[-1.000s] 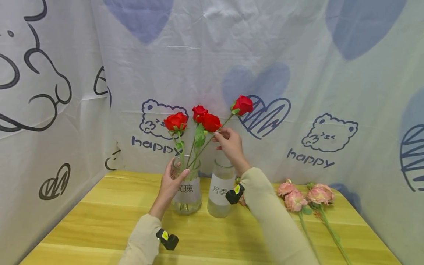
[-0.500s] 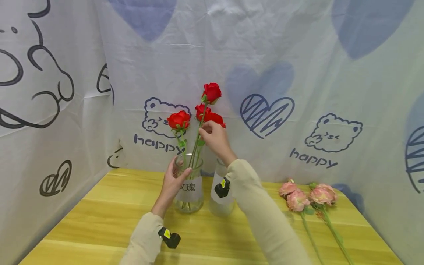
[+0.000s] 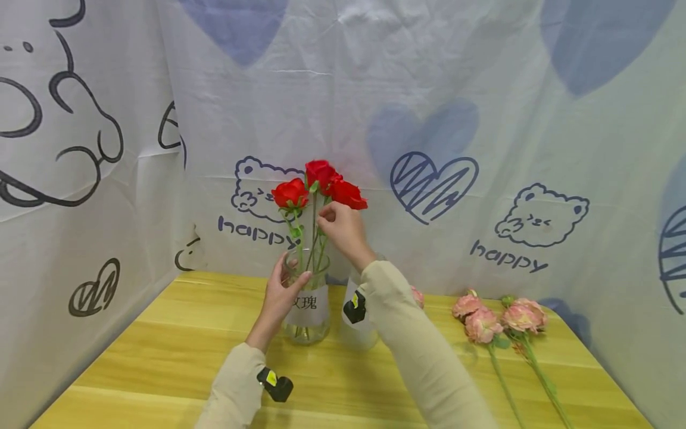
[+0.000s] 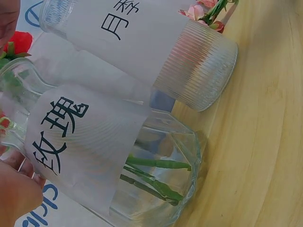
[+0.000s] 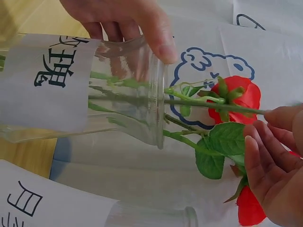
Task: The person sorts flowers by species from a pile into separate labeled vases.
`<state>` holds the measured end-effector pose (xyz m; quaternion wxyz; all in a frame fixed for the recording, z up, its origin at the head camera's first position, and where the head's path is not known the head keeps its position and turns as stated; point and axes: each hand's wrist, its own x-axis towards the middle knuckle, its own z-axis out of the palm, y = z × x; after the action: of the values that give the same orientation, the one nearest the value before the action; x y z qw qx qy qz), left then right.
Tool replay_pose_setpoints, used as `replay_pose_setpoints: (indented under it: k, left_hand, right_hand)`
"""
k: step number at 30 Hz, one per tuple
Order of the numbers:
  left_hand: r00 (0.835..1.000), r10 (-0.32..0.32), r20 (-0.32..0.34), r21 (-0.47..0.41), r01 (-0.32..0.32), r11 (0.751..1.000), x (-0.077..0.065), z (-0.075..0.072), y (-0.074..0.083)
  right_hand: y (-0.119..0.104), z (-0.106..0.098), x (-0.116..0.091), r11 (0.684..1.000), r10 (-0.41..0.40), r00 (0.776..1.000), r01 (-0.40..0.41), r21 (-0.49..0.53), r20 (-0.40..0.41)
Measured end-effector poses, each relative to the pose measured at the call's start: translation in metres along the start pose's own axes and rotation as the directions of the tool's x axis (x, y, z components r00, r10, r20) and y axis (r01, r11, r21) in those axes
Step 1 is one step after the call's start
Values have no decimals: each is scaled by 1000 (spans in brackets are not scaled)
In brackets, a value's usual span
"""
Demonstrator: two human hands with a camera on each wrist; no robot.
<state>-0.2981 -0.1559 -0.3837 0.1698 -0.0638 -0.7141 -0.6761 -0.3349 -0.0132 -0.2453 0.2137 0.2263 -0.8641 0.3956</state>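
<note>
My left hand point(image 3: 278, 289) grips a glass vase point(image 3: 317, 331) near its neck; the vase has a white paper label with black characters. Between thumb and fingertips, my right hand point(image 3: 345, 231) pinches the stem point(image 5: 189, 102) of a red rose point(image 3: 319, 173). That stem passes down through the vase's mouth, as the right wrist view shows. Other red roses, one at the left point(image 3: 289, 193) and one at the right point(image 3: 348, 195), stand in the same vase. Through the clear base, in the left wrist view, green stem ends point(image 4: 158, 163) are visible.
A second labelled glass vase point(image 3: 360, 337) stands just right of the first, partly behind my right sleeve. Pink flowers point(image 3: 483, 325) with long stems lie on the right of the wooden table point(image 3: 161, 339). Behind hangs a printed cloth point(image 3: 429, 71).
The right hand has brought the held rose leftward from a slant to nearly upright, then lowered it into the vase. The left hand keeps its grip on the vase.
</note>
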Motion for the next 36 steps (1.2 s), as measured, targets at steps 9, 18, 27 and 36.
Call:
replay_pose_setpoints:
  k: [9, 18, 27, 36]
  left_hand:
    - [1000, -7, 5, 6, 7, 1000, -1, 4, 0]
    - [999, -38, 23, 36, 37, 999, 0, 1, 1]
    - [991, -95, 92, 84, 88, 993, 4, -13, 9]
    - [975, -128, 183, 189, 93, 977, 5, -24, 15]
  right_hand:
    - [9, -7, -8, 998, -66, 998, 66, -22, 1]
    - [20, -35, -18, 993, -115, 992, 116, -24, 48]
    - [40, -74, -31, 987, -145, 988, 149, -59, 59]
    - [71, -108, -47, 996, -72, 997, 72, -60, 14]
